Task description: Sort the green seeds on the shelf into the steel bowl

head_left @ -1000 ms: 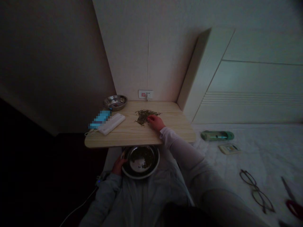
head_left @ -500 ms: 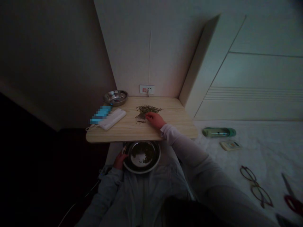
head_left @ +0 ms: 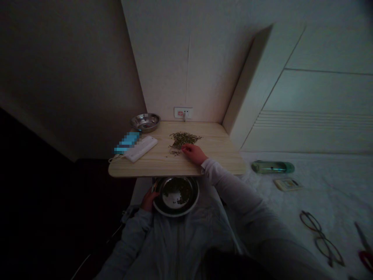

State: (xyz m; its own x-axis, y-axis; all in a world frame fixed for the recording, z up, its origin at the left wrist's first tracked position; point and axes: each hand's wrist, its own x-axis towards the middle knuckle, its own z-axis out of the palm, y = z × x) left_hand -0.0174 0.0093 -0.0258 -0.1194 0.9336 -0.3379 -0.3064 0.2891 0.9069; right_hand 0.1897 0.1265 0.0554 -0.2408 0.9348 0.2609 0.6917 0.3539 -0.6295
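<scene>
A dim room: pale wall (head_left: 163, 62) behind, a small wooden table (head_left: 163, 165) against it, and a white-covered bed (head_left: 262, 210) on the right.

The right hand (head_left: 195, 153) is at the near edge of the grains (head_left: 185, 137) on the table, thumb and fingertips drawn together; whether a grain sits between them, I cannot tell. The left hand (head_left: 148, 201) grips the left rim of the metal bowl (head_left: 176, 214), which rests on the lap just below the table edge and has more grains scattered inside.

The grains look dry, hard and very light, likely to roll or skitter under a careless push; a fingertip pinch or a gentle sideways sweep should suit them. The bowl seems stiff, light and smooth enough to slip, so its rim is the place to hold, kept level lest the loose contents slide.

Farther out, a second dish (head_left: 156, 124) stands at the table's back left corner, near a phone (head_left: 128, 141) and a white case (head_left: 141, 149). On the bed lie a bottle (head_left: 273, 167), glasses (head_left: 320, 234) and scissors (head_left: 363, 237).
</scene>
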